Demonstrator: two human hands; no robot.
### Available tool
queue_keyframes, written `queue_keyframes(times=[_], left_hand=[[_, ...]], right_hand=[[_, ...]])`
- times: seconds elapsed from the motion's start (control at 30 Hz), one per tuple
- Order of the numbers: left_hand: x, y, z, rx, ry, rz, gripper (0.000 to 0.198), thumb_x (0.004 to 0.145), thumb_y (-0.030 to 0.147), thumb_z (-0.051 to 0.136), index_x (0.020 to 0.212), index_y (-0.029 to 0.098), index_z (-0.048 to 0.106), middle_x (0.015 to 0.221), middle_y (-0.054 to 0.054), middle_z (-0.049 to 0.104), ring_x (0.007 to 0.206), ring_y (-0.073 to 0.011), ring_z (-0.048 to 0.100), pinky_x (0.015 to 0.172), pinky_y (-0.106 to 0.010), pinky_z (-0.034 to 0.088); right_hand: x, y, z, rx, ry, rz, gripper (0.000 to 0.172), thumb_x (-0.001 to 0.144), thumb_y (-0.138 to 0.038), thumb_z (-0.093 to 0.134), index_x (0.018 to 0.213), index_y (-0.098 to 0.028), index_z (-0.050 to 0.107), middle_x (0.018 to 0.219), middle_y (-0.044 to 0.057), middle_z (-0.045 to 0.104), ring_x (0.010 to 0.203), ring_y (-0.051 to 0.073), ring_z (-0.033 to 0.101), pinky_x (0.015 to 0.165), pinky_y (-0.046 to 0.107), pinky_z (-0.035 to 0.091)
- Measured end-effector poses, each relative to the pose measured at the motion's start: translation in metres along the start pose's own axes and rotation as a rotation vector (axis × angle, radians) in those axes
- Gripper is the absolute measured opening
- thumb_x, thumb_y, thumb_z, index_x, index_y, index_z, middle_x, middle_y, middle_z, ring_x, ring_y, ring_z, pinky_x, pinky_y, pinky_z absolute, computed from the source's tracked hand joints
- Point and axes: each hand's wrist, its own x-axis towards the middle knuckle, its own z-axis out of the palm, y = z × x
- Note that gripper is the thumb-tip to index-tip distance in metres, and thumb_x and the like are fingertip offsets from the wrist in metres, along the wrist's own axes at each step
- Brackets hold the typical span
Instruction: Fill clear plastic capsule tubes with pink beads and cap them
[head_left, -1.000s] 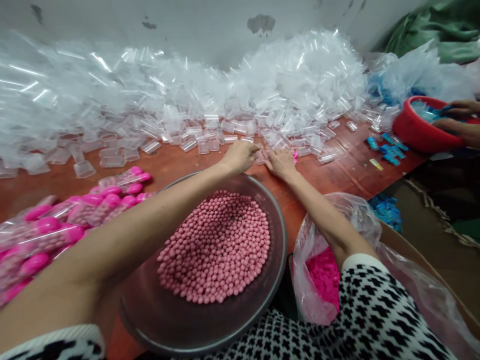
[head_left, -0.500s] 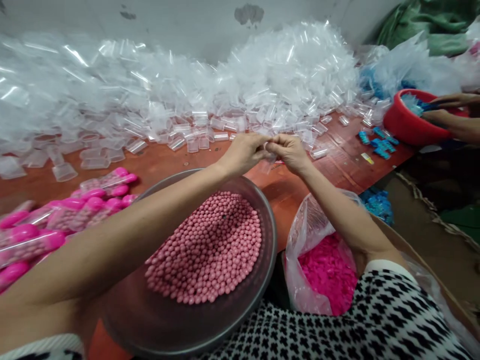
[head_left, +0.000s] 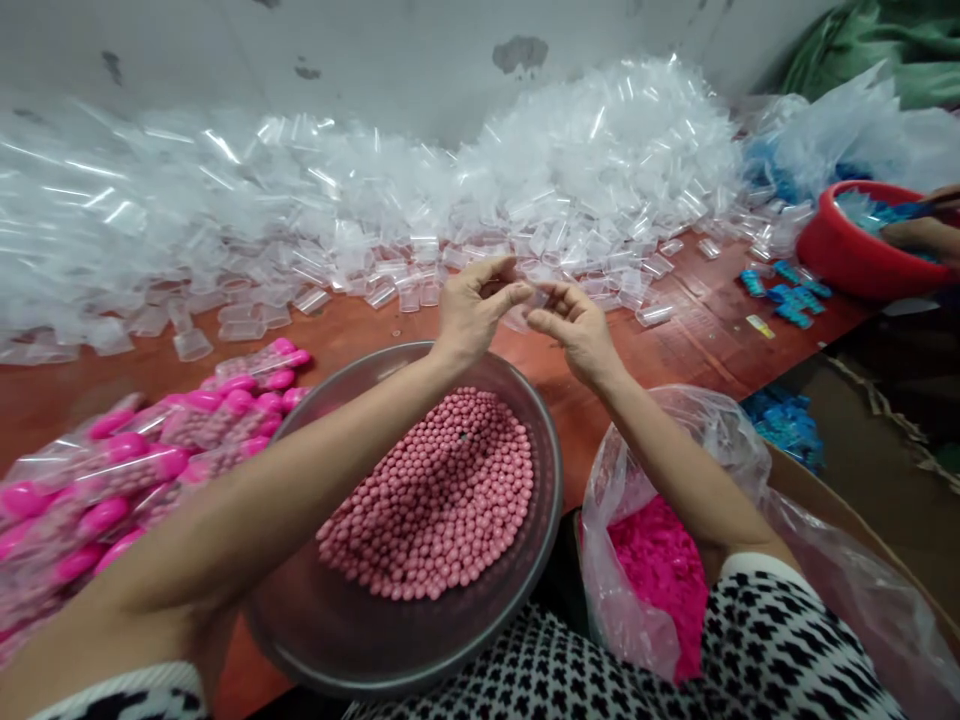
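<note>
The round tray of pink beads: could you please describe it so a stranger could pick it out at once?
On the reddish table, below the heap of clear plastic containers, sits a round dark metal tray under the person's left forearm. Unlike the brighter pink plastic bag beside it, it holds loose dull-pink beads.

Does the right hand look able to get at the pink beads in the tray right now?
Likely yes: the right hand is just past the tray's rim, and the left forearm crosses only the tray's left side, leaving the beads open.

Pink beads (head_left: 427, 495) in tray (head_left: 307, 630), clear plastic tubes (head_left: 420, 270)
</note>
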Motion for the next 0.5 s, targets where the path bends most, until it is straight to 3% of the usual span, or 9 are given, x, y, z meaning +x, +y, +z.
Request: queue_keyframes(times=[0.13, 0.23, 0.33, 0.4, 0.5], left_hand=[[-0.017, 0.005, -0.011, -0.048, -0.140, 0.052, 0.041, 0.080, 0.035, 0.076, 0.116, 0.016, 0.071, 0.119, -0.010, 0.072, 0.108, -0.0215, 0.069, 0.098, -0.034, 0.054], [-0.026, 0.012, -0.015, -0.009, -0.228, 0.094, 0.040, 0.082, 0.042, 0.073, 0.111, 0.015, 0.073, 0.115, -0.010, 0.074, 0.107, -0.0225, 0.068, 0.097, -0.033, 0.052], [-0.029, 0.023, -0.018, 0.110, -0.270, 0.150, 0.035, 0.086, 0.043, 0.067, 0.106, 0.016, 0.075, 0.105, -0.008, 0.076, 0.098, -0.0214, 0.069, 0.090, -0.030, 0.052], [-0.030, 0.030, -0.027, 0.221, -0.288, 0.175, 0.032, 0.087, 0.042, 0.063, 0.103, 0.017, 0.075, 0.100, -0.007, 0.077, 0.090, -0.0203, 0.069, 0.084, -0.029, 0.051], [-0.034, 0.033, -0.057, 0.430, -0.334, 0.150, 0.032, 0.088, 0.044, 0.060, 0.101, 0.019, 0.074, 0.090, -0.006, 0.076, 0.077, -0.0195, 0.067, 0.072, -0.028, 0.048]], right_hand=[[-0.014, -0.011, -0.001, -0.064, -0.042, -0.057, 0.049, 0.069, -0.058, 0.080, 0.099, -0.024, 0.061, 0.092, 0.001, 0.069, 0.086, 0.017, 0.067, 0.077, 0.032, 0.058], [-0.022, -0.016, 0.003, -0.098, -0.037, -0.142, 0.043, 0.072, -0.053, 0.080, 0.099, -0.025, 0.061, 0.101, 0.001, 0.069, 0.093, 0.017, 0.067, 0.087, 0.034, 0.056], [-0.026, -0.019, 0.003, -0.128, -0.055, -0.182, 0.040, 0.072, -0.050, 0.080, 0.099, -0.025, 0.062, 0.100, 0.001, 0.070, 0.091, 0.017, 0.067, 0.086, 0.034, 0.056], [-0.024, -0.020, -0.008, -0.166, -0.125, -0.187, 0.043, 0.072, -0.046, 0.080, 0.103, -0.024, 0.062, 0.101, 0.002, 0.071, 0.089, 0.018, 0.067, 0.084, 0.034, 0.057], [-0.013, -0.017, -0.049, -0.409, -0.147, -0.195, 0.037, 0.081, -0.040, 0.071, 0.113, -0.021, 0.063, 0.109, 0.006, 0.072, 0.094, 0.020, 0.068, 0.087, 0.037, 0.055]])
